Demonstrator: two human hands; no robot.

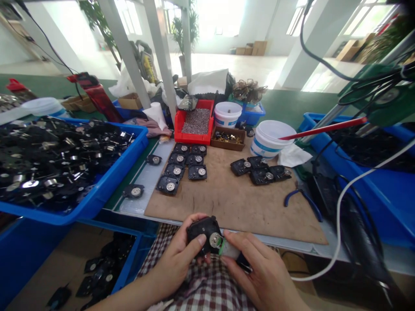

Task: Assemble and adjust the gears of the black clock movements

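My left hand (180, 257) is closed around a small black plastic part (202, 231) with a round metal disc, held over my lap below the table edge. My right hand (259, 270) grips a pen-like tool (231, 250) with a green band, its tip against the metal disc. On the brown board (233, 203) lie two groups of the same black parts: a tidy block (184, 166) at the left and a looser cluster (259, 169) at the right.
A blue bin (106, 185) heaped with black parts stands at left, another blue bin (382, 190) at right. Behind the board are a red tray (194, 123), a brown box (228, 139) and two white buckets (270, 138). Blue pliers (303, 199) and a white cable (339, 211) lie right.
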